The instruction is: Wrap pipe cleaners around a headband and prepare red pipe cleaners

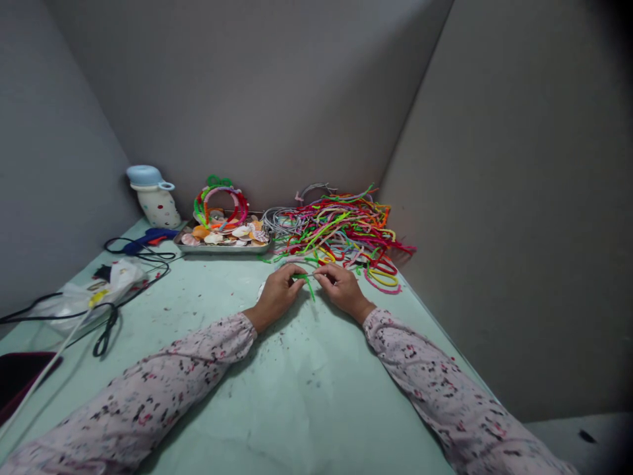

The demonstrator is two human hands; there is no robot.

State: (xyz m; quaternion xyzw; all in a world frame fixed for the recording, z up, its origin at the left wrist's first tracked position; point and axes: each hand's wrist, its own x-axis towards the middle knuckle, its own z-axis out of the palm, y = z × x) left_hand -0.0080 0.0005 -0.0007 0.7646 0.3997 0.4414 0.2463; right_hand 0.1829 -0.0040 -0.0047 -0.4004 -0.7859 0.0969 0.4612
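Near the middle of the table, my left hand (279,293) pinches a thin green fuzzy stem (311,289), whose free end hangs down between the hands. My right hand (342,287) is closed on a thin grey wire (310,274) that runs across from the left fingertips. Both hands are just above the table surface, their fingertips a short gap apart. Just behind them lies a tangled pile of colourful fuzzy stems (341,221). How the stem and wire join is too small to tell.
A metal tray (225,251) of shells stands at the back, with colourful fuzzy rings (246,204) on it. Left of it are a white bottle (159,206) with a blue cap, a blue-handled tool (136,245), a plastic bag (121,277) and black cables (111,326). Walls border the table.
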